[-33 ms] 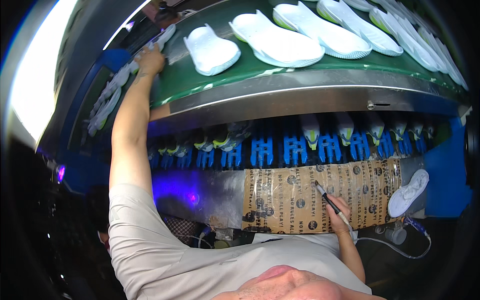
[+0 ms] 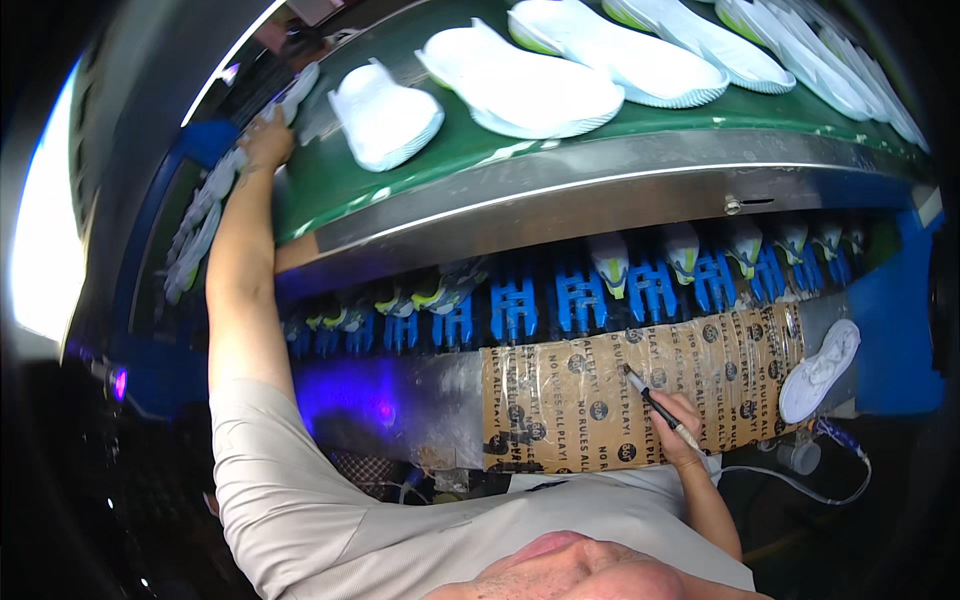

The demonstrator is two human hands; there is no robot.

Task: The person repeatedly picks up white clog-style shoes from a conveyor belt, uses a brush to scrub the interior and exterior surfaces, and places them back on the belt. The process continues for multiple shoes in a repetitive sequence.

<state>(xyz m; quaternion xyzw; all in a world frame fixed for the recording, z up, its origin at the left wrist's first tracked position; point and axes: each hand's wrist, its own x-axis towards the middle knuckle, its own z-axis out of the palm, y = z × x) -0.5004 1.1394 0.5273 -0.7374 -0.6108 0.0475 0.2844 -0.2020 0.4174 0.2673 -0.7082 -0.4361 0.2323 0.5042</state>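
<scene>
The left hand (image 2: 268, 138) grips a white shoe (image 2: 300, 88) at the upper left; pull gently. The right hand's (image 2: 680, 425) fingers pinch a pen (image 2: 655, 405).

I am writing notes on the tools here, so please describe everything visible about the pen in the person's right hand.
The pen is slim and dark with a pale tip. The right hand grips its lower end. It slants up and to the left, with the tip against or just over the brown printed cardboard sheet. Whether it has a cap cannot be told.
</scene>
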